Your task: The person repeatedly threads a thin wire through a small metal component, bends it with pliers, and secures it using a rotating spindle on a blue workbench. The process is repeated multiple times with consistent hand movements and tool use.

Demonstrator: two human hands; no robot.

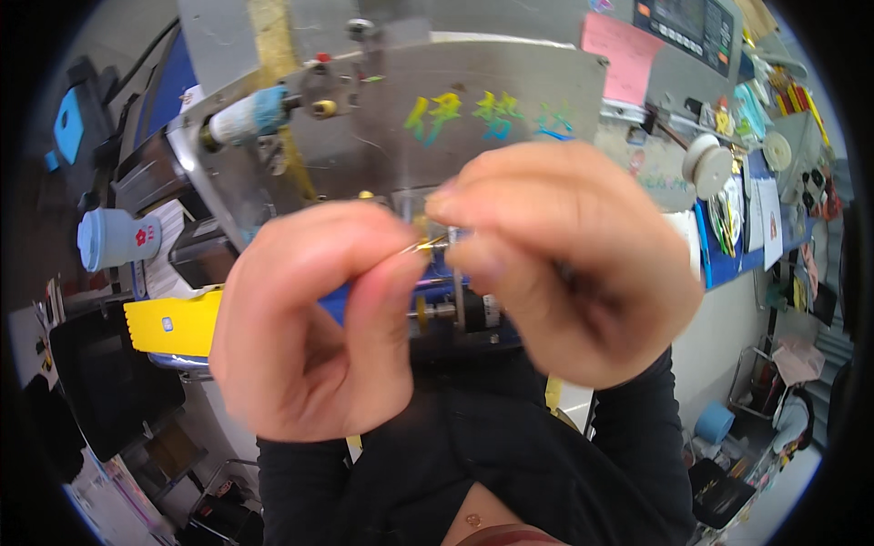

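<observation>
Close before the camera, my left hand (321, 321) pinches a thin shiny piece (412, 248), perhaps wire, between thumb and forefinger. My right hand (580, 266) is at its right, blurred, with thumb and forefinger slightly parted near the piece; whether it holds anything I cannot tell. Behind and below the fingertips, partly hidden, are a metal shaft with a yellow ring (423, 310) and a black cylindrical machine part (481, 310). A metal machine panel (382, 150) with painted characters stands beyond both hands.
At the left are a light-blue lidded cup (116, 239), a yellow sheet (181, 322) and a wrapped cylinder (246, 116). White spools (707, 166), a pink note (618, 58) and a control panel (689, 31) are at the right. A blue-covered table (734, 263) holds papers and tools.
</observation>
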